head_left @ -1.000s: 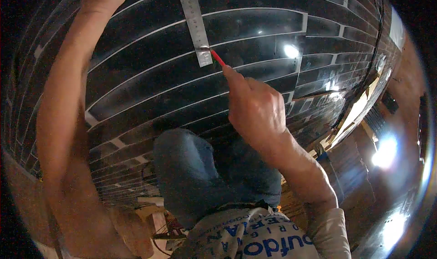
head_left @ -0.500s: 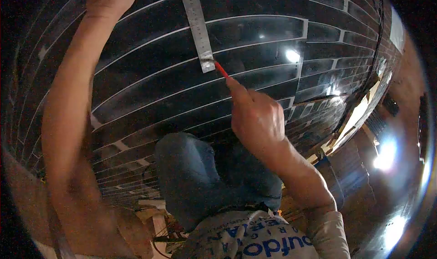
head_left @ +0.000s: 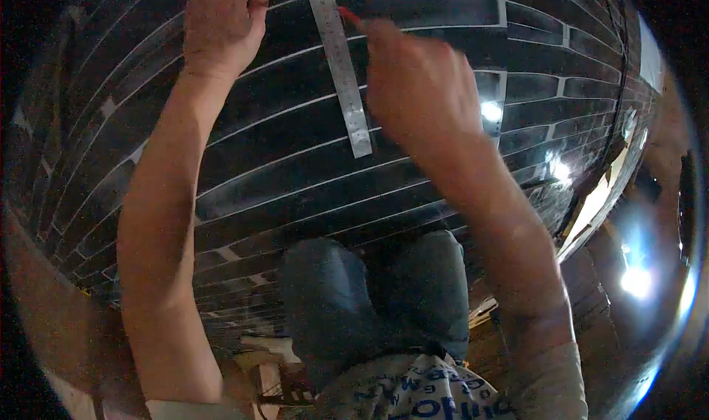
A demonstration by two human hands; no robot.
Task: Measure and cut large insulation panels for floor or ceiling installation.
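Observation:
A metal ruler (head_left: 341,66) lies slanted across dark, tile-like strips (head_left: 288,150) parted by pale lines; its upper end leaves the picture. My right hand (head_left: 425,88) is closed around a thin red pencil or marker (head_left: 352,17), its tip against the ruler's right edge, high up. Left of the ruler, my left hand (head_left: 225,32) rests with bent fingers at the top of the picture. A sliver of green shows by its thumb; the fingers' ends are cut off, and what they press on is hidden.
Below the hands are my knees in blue jeans (head_left: 325,287). A bright lamp (head_left: 636,281) glares at the right, near a pale, ragged-edged panel (head_left: 591,206). Wooden pieces (head_left: 269,379) lie low, left of my legs.
My right hand has slid the red pencil or marker from the ruler's lower end farther up its right edge. The whole view has shifted, showing more of my left hand.

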